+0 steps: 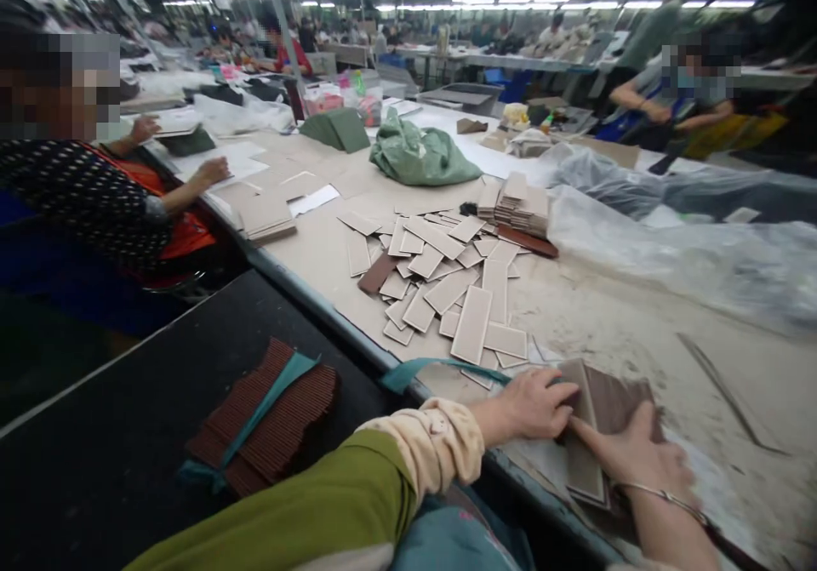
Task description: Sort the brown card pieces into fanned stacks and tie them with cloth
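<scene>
My left hand (534, 402) is at the table's near edge, its bent fingers against the left side of a stack of brown rectangular pieces (616, 401). My right hand (648, 460) wraps over the right part of the same stack, thumb across its top. A light-faced piece with pale edges (587, 477) shows on the stack's near left side. Part of the stack is hidden under my hands. A teal strip (440, 371) runs over the table edge towards my left hand; its end is hidden there.
Loose beige rectangles (447, 273) lie heaped beyond my hands, near a neat pile (516, 205). A strap-tied brown bundle (271, 418) rests on a black surface at left. Clear plastic sheeting (689, 239) covers the right side. A co-worker in dotted sleeves (77, 188) sits at left.
</scene>
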Demonstrator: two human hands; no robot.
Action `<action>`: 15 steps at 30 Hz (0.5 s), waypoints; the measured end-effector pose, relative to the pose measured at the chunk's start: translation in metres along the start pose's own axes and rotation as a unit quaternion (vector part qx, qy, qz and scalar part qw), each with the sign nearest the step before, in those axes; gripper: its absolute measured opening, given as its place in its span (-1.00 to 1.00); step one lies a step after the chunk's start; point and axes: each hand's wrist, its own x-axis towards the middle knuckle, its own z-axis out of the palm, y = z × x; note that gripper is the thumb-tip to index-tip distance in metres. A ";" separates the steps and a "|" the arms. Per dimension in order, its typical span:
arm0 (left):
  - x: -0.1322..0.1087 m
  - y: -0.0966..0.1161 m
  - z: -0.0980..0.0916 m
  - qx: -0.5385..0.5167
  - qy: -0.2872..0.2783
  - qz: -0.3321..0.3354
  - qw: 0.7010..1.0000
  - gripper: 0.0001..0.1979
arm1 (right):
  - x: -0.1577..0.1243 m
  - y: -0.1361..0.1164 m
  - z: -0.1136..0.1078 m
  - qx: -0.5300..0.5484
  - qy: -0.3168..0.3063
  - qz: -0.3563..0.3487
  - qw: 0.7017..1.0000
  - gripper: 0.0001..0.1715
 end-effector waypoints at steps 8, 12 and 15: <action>-0.016 -0.006 -0.016 -0.121 0.048 -0.133 0.982 -0.30 | 0.001 0.015 -0.009 0.171 -0.064 -0.153 0.971 0.00; -0.009 -0.014 -0.007 -0.125 0.021 -0.136 0.983 -0.31 | 0.017 0.061 0.002 0.089 -0.008 -0.111 0.990 -0.31; -0.012 -0.014 -0.005 -0.118 0.022 -0.135 0.984 -0.34 | 0.017 0.088 0.017 0.054 -0.003 -0.090 0.994 -0.33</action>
